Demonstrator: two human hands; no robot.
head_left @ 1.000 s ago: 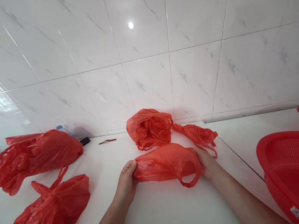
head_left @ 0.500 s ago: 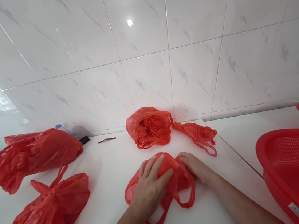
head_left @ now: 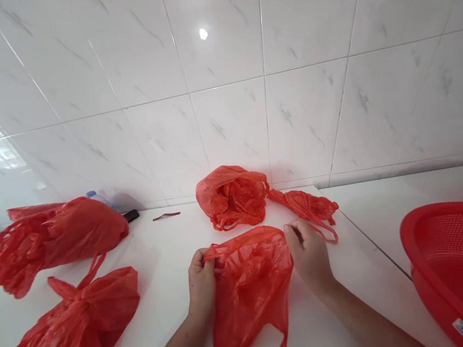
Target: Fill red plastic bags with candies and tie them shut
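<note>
- The red bag (head_left: 251, 290) is between the two hands, spread over the desk (head_left: 166, 296).
- The left hand (head_left: 201, 285) pinches one side; the right hand's (head_left: 313, 256) grip pinches the other.
- Pulling too hard could rip the thin bag.
- A loose pinch could let it slip.
- Reaching forward, the right hand could bump the crumpled bag (head_left: 304, 205).

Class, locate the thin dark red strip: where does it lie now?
In the head view, the strip lies left of centre on the white table near the tiled wall, between the black object and the bulging red plastic bag.
</note>
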